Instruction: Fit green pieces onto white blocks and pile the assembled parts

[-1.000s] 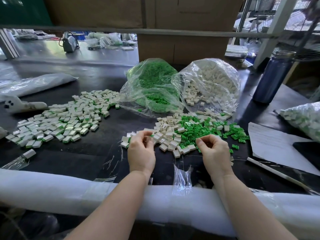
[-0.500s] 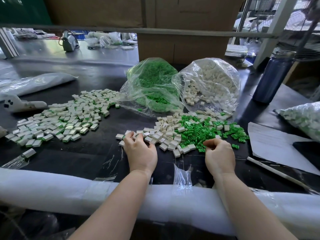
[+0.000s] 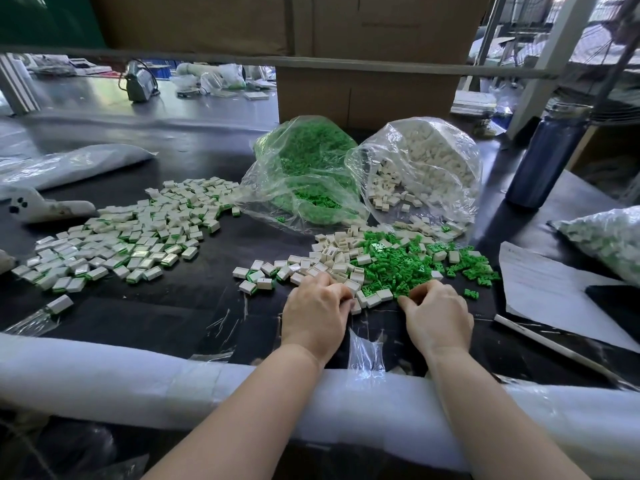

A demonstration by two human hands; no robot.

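Two hands work at loose white and green parts on a dark bench.

The black table point(image 3: 194, 306) has a white foam-padded front edge point(image 3: 104, 382); cardboard boxes point(image 3: 367, 95) and a dark blue bottle point(image 3: 545, 157) stand behind. The left hand point(image 3: 313, 317) curls its fingers at the white blocks point(image 3: 332, 258); the right hand point(image 3: 438, 315) curls at the green pieces point(image 3: 398, 263); whether either grips a part, I cannot tell. Assembled parts point(image 3: 131, 237) lie spread at left. Clear bags of green pieces point(image 3: 304, 171) and white blocks point(image 3: 426, 168) sit behind. A printed paper sheet point(image 3: 543, 289) lies at right, its writing unreadable.
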